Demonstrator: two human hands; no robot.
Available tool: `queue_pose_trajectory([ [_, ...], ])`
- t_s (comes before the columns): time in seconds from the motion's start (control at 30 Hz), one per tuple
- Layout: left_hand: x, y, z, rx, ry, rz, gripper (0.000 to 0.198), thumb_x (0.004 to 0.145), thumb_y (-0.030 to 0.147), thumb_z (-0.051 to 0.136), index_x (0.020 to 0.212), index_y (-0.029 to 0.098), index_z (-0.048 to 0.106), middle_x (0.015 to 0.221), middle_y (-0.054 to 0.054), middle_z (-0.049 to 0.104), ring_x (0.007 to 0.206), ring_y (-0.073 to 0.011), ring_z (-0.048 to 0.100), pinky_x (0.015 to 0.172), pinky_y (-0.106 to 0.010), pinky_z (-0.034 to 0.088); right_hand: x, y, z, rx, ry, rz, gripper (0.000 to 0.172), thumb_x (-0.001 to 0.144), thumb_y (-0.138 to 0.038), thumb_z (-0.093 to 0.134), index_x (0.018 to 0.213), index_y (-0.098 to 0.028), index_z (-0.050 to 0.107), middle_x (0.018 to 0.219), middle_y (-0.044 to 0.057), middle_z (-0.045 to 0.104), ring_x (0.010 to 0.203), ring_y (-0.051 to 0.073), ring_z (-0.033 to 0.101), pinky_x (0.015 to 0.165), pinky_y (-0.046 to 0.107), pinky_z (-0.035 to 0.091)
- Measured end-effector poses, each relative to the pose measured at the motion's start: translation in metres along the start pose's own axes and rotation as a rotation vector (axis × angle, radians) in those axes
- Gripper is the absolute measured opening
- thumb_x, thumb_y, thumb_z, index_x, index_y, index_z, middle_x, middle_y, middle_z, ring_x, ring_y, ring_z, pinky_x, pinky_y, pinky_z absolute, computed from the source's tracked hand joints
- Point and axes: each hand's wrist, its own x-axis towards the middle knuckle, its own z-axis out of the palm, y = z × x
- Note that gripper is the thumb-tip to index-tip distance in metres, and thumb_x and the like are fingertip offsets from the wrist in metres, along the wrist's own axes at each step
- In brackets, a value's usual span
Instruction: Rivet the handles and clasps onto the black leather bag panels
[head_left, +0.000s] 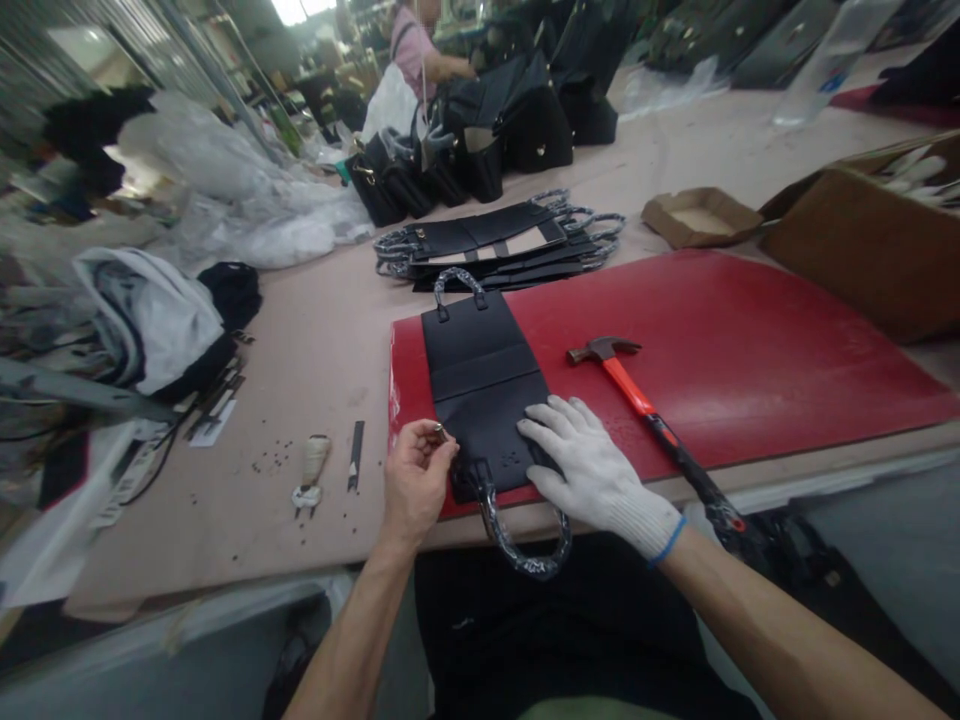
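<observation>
A black bag panel (487, 375) with a plastic-wrapped handle at each end lies flat on a red mat (720, 350). At the panel's left edge, my bare left hand (416, 480) pinches a small shiny metal piece (439, 430), its exact kind too small to make out. My right hand (581, 465), in a white knit glove, rests with fingers spread on the panel's right edge. Near the gloved hand lies a claw hammer (637, 395) with an orange and black handle. The near handle (525, 560) hangs over the table's front edge.
A stack of similar panels (495, 240) lies beyond the mat. Left are a wrapped-grip tool (311, 470), a flat metal strip (355, 455) and scattered small bits. Cardboard boxes (847, 250) stand right. Finished black bags (525, 120) and a person (416, 50) are behind.
</observation>
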Motion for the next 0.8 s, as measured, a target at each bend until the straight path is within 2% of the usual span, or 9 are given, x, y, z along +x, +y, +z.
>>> queue_pose_trajectory([
  [0.07,-0.002,-0.005,0.002,0.003,-0.043,-0.014,0.027,0.082,0.034,0.074,0.101,0.017,0.064,0.085,-0.003,0.072,0.079,-0.0163,0.073,0.078,-0.027,0.061,0.0,0.0,-0.001,0.008,0.005,0.003,0.055,0.086,-0.026,0.069,0.14,-0.018,0.062,0.149,0.011,0.054,0.145,0.038,0.038,0.126,0.06,0.023],
  [0.2,-0.002,-0.008,-0.012,-0.011,-0.088,-0.095,0.031,0.08,0.038,0.079,0.099,0.016,0.068,0.083,-0.003,0.073,0.077,-0.0184,0.076,0.077,-0.029,0.064,-0.001,-0.001,-0.001,0.027,0.008,0.009,0.056,0.086,-0.026,0.069,0.141,-0.019,0.062,0.149,0.01,0.055,0.146,0.037,0.038,0.127,0.06,0.023],
  [0.3,-0.002,-0.003,-0.013,-0.137,-0.074,-0.154,0.034,0.078,0.04,0.084,0.094,0.016,0.067,0.084,-0.004,0.076,0.078,-0.02,0.078,0.075,-0.029,0.065,-0.001,0.0,0.0,0.032,0.007,0.012,0.055,0.086,-0.026,0.07,0.14,-0.019,0.062,0.149,0.011,0.055,0.145,0.037,0.039,0.126,0.061,0.024],
  [0.43,-0.006,0.001,0.011,-0.241,-0.094,-0.123,0.032,0.085,0.042,0.08,0.098,0.016,0.068,0.091,-0.007,0.079,0.085,-0.0204,0.078,0.083,-0.032,0.066,-0.001,0.0,0.0,0.031,0.005,0.005,0.056,0.085,-0.026,0.071,0.14,-0.018,0.062,0.15,0.011,0.054,0.145,0.038,0.038,0.126,0.061,0.024],
  [0.57,-0.009,-0.001,0.035,-0.121,-0.168,-0.097,0.028,0.089,0.041,0.075,0.099,0.015,0.07,0.091,-0.009,0.081,0.086,-0.0208,0.078,0.083,-0.031,0.065,-0.002,0.001,0.001,0.028,0.005,0.008,0.057,0.085,-0.026,0.072,0.14,-0.018,0.062,0.15,0.011,0.054,0.146,0.038,0.037,0.127,0.06,0.022],
  [0.8,-0.013,-0.005,0.041,-0.103,-0.108,-0.039,0.02,0.089,0.036,0.072,0.095,0.017,0.068,0.091,-0.008,0.08,0.086,-0.0206,0.079,0.082,-0.032,0.066,-0.002,0.002,0.003,0.03,0.021,0.004,0.055,0.087,-0.027,0.071,0.14,-0.018,0.062,0.151,0.01,0.053,0.146,0.038,0.037,0.127,0.06,0.023],
])
